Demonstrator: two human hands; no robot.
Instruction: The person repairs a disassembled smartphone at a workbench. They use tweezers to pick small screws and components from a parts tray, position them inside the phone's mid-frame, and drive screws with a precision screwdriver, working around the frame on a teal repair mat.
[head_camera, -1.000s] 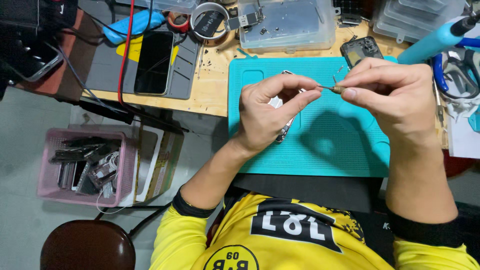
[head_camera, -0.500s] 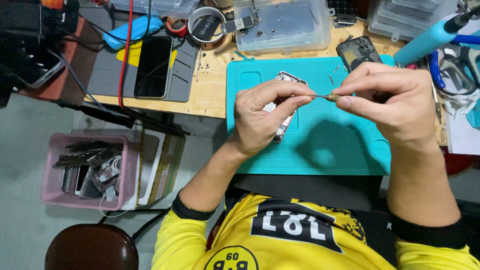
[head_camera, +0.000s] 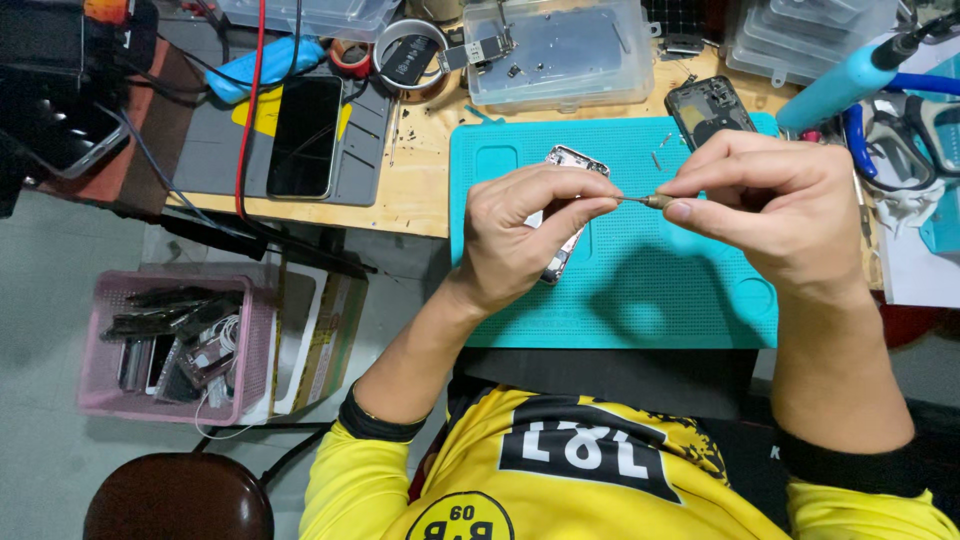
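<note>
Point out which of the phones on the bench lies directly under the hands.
The silver phone frame on the teal mat, partly hidden by the left hand. The black phone lies on the grey mat; the dark housing sits at the teal mat's far edge.

Teal dotted work mat (head_camera: 690, 290) on a pale wooden table (head_camera: 420, 190); pink slotted basket (head_camera: 255, 340); yellow-and-black jersey (head_camera: 560, 480); black phone (head_camera: 305, 135); clear plastic box (head_camera: 560, 55).
</note>
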